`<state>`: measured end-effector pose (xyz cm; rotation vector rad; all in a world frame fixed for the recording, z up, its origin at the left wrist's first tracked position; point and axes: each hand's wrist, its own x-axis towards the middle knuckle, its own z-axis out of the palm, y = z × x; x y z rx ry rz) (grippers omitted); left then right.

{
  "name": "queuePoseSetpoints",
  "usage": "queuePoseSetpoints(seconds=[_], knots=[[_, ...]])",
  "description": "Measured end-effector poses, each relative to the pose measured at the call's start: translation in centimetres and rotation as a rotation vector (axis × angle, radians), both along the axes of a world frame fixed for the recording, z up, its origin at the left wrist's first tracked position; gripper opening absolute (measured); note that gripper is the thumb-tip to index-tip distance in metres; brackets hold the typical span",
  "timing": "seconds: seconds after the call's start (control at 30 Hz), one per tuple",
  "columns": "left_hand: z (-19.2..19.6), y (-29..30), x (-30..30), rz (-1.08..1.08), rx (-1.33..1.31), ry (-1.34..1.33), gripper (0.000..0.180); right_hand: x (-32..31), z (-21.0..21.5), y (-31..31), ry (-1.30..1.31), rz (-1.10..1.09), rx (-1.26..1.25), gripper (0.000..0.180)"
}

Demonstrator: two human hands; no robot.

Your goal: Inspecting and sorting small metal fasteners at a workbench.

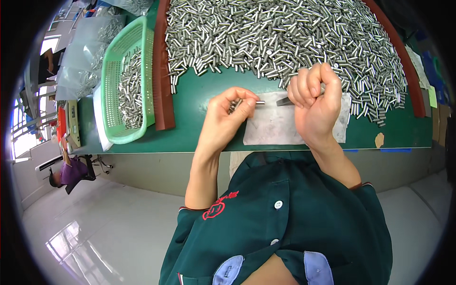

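My left hand [222,116] is closed around several small metal pins, and one pin [260,102] sticks out from between thumb and fingertips, pointing right. Facing it, my right hand [317,107] is closed on a flat, dark, blade-like tool [284,101]; its tip points left, a short gap from the pin. My fingers hide the rest of the tool. Below both hands a stained white sheet [273,130] lies on the green tabletop [190,137]. Beyond them spreads a large heap of loose metal pins [266,38].
Dark red rails [164,85] bound the heap at left and right. To the left stands a green plastic basket [107,95] partly filled with pins, beside clear bags [80,61]. A scale [72,123] sits farther left. A person in purple [74,172] is in the background.
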<state>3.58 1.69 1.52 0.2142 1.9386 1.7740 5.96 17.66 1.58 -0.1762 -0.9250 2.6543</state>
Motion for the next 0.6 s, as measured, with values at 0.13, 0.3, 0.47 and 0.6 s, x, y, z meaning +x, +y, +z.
queuePoseSetpoints(seconds=[0.13, 0.3, 0.47, 0.6], knots=[[0.9, 1.9, 1.3, -0.115, -0.449, 0.432, 0.005, 0.0, -0.1, 0.1, 0.014, -0.012, 0.029, 0.031], [-0.2, 2.2, 2.0, -0.112, -0.548, 0.666, 0.006, 0.0, -0.1, 0.0, -0.021, 0.017, 0.034, 0.034], [-0.8, 2.3, 2.4, -0.078, -0.535, 0.754, 0.008, 0.2, 0.0, 0.0, -0.054, 0.041, 0.049, 0.033], [-0.7, 2.4, 2.4, -0.063, -0.54, 0.747, 0.008, 0.2, -0.1, 0.1, -0.041, 0.066, 0.005, 0.033]])
